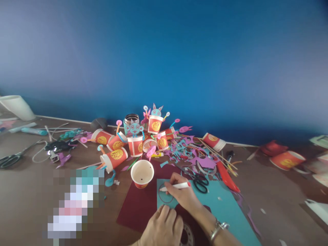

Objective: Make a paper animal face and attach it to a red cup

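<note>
My right hand (179, 191) is closed around a white marker with a red end (179, 185). Its tip touches a red circle drawn on light blue paper (161, 204). My left hand (164, 223) rests just below, fingers bent and together, holding down the lower edge of that paper. A maroon sheet (135, 205) lies underneath. Partly covered by my left hand is a pale ring with holes (188, 235). Right of my right hand stretches a larger blue area of paper (225, 205); whether it joins the drawn-on part, I cannot tell.
An upright paper cup (142, 172) stands before my hands. Behind it are several red cups with paper figures (135, 145) and straws. Black-handled scissors (201, 183), paper scraps (184, 150) and a red tube-like object (228, 176) lie to the right. Other scissors (15, 159) lie far left.
</note>
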Motion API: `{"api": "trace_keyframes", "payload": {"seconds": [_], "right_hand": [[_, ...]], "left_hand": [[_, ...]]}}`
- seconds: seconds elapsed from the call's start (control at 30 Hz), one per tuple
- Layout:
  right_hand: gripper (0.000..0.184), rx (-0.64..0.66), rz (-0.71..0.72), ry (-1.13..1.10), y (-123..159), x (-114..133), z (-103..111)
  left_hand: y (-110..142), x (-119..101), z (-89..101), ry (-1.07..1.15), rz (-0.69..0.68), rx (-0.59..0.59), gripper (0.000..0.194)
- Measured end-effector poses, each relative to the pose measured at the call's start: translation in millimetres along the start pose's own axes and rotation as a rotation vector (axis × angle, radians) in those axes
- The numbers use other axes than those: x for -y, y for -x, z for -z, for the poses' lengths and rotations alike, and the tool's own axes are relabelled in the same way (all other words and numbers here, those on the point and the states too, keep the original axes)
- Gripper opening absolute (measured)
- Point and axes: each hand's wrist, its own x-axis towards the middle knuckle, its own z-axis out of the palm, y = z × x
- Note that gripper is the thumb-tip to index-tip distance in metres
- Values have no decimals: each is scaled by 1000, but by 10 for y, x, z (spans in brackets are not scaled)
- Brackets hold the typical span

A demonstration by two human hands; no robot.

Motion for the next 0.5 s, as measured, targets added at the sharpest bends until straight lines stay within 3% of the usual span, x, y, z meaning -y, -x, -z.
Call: {"api": "trace_keyframes", "payload": {"seconds": [0.33,0.5], "right_hand": [[27,-58,-5,-32,2,-11,-21],[30,-106,-17,-192,-26,-65,5]], "left_hand": [[21,5,-20,11,-11,60,8],[26,3,-23,30,-1,75,7]]}}
